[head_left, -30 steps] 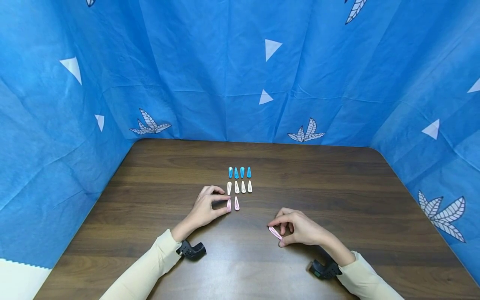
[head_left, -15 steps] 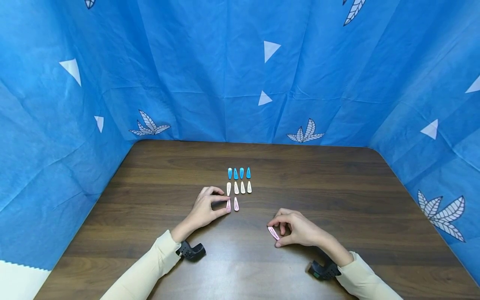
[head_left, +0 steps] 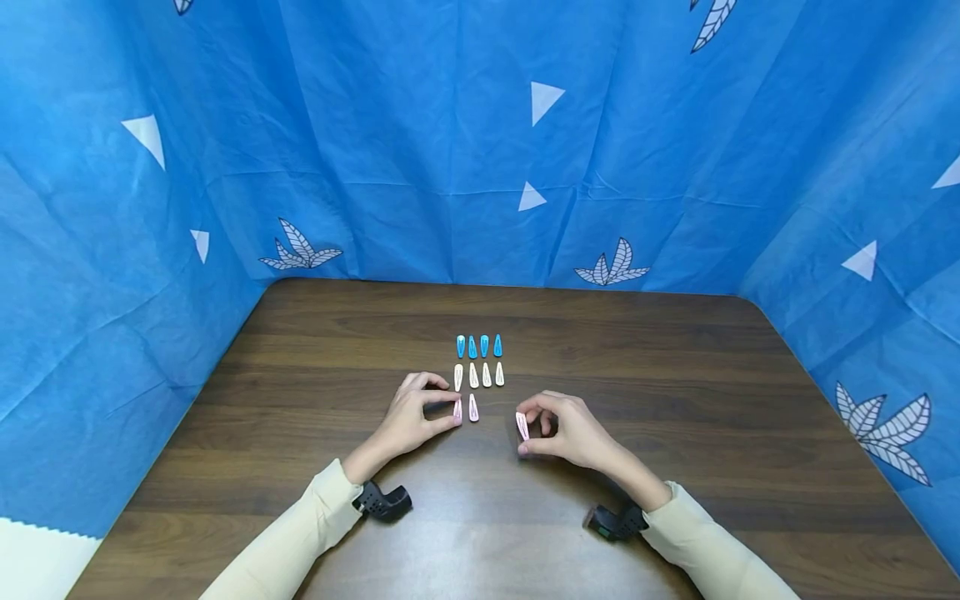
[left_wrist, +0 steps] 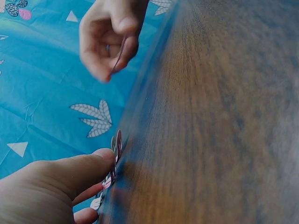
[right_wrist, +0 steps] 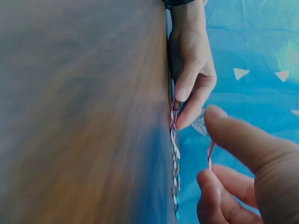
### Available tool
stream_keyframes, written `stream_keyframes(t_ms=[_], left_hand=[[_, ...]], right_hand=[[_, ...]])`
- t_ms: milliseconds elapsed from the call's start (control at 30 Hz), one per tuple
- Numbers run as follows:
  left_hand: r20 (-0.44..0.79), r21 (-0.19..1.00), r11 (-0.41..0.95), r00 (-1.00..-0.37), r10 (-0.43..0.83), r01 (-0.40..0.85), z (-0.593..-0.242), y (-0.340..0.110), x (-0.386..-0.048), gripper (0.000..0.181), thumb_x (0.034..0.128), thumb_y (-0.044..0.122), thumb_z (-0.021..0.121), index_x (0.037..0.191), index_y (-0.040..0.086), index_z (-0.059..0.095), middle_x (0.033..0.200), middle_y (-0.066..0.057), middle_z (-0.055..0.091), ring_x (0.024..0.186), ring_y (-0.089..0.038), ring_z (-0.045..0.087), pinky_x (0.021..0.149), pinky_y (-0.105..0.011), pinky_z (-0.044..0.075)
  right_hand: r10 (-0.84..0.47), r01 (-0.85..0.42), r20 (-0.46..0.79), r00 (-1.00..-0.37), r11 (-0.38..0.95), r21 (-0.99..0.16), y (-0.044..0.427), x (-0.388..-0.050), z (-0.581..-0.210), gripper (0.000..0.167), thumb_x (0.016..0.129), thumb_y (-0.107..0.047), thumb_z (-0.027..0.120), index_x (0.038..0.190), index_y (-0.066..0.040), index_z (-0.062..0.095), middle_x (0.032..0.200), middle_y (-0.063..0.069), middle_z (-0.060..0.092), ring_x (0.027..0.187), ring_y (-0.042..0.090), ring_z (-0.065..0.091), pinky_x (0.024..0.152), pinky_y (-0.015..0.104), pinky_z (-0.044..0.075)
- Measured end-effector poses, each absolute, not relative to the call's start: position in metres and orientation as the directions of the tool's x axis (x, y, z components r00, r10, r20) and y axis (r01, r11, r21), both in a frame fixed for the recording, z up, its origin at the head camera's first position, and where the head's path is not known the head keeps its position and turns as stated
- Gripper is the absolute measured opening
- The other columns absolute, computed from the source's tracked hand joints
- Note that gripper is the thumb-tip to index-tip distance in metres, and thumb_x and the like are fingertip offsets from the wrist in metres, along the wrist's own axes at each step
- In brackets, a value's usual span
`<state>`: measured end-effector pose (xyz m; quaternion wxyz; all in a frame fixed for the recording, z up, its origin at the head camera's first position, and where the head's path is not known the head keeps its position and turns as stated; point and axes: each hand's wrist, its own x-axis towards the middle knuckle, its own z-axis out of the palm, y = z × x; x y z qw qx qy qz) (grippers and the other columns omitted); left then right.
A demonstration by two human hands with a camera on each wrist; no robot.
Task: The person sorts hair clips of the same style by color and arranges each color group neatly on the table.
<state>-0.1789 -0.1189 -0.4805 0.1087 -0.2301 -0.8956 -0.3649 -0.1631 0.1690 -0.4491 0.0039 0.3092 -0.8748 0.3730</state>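
Observation:
In the head view my right hand (head_left: 567,429) pinches a pink snap hair clip (head_left: 522,426) by its two ends between thumb and finger. The right wrist view shows this clip (right_wrist: 210,156) held off the table. My left hand (head_left: 411,416) has thumb and index finger at the two ends of another pink hair clip (head_left: 457,409), which lies on the table at the left end of the front row. Just right of it lies a second pink clip (head_left: 473,407). Behind them is a row of several cream clips (head_left: 487,375), then a row of several blue clips (head_left: 484,345).
The brown wooden table (head_left: 660,367) is walled on its far side and both sides by a blue patterned cloth (head_left: 420,133). A black wrist camera sits on the left wrist (head_left: 384,502) and another camera (head_left: 615,522) on the right.
My right hand has moved left and farther from me with its pink clip, which has turned closer to the direction of the rows. The left hand has stayed in place.

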Motion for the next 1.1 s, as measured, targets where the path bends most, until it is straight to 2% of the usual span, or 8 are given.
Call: stream_keyframes(t_ms=[133,467,633,1100], left_hand=[[0.369,0.605,0.623,-0.868,0.331,0.495,-0.48,-0.118,-0.178,0.035,0.0733,0.025,0.085,0.105,0.012,0.078,0.113,-0.007,0.064,0.113,-0.028,0.05,0.097,-0.048,0.039],[0.358,0.609,0.62,-0.87,0.34,0.494,-0.482,-0.115,-0.178,0.036,0.0737,0.026,0.085,0.106,0.012,0.077,0.114,-0.007,0.063,0.115,-0.027,0.049,0.098,-0.048,0.038],[0.367,0.603,0.623,-0.867,0.338,0.498,-0.482,-0.114,-0.179,0.036,0.0735,0.026,0.085,0.106,0.012,0.078,0.113,-0.007,0.063,0.114,-0.027,0.049,0.098,-0.048,0.039],[0.369,0.6,0.623,-0.865,0.342,0.502,-0.48,-0.114,-0.178,0.036,0.0732,0.026,0.085,0.105,0.012,0.078,0.113,-0.007,0.063,0.114,-0.027,0.049,0.098,-0.049,0.039]], right_hand=[[-0.496,-0.516,0.247,-0.832,0.53,-0.673,0.152,-0.174,-0.449,0.044,0.069,-0.024,0.089,0.107,-0.01,0.07,0.084,0.0,0.065,0.062,0.004,0.051,0.062,0.021,0.043],[-0.432,-0.429,0.19,-0.882,0.564,-0.706,0.127,-0.191,-0.457,0.043,0.068,-0.022,0.089,0.104,-0.007,0.07,0.082,0.002,0.066,0.058,0.003,0.049,0.056,0.019,0.042],[-0.419,-0.436,0.203,-0.885,0.593,-0.677,0.123,-0.191,-0.461,0.045,0.068,-0.024,0.09,0.104,-0.007,0.071,0.08,-0.001,0.066,0.058,0.003,0.047,0.054,0.019,0.041],[-0.383,-0.435,0.217,-0.898,0.7,-0.566,0.119,-0.191,-0.465,0.048,0.066,-0.037,0.09,0.104,-0.015,0.073,0.08,-0.01,0.061,0.063,0.002,0.046,0.054,0.019,0.037]])
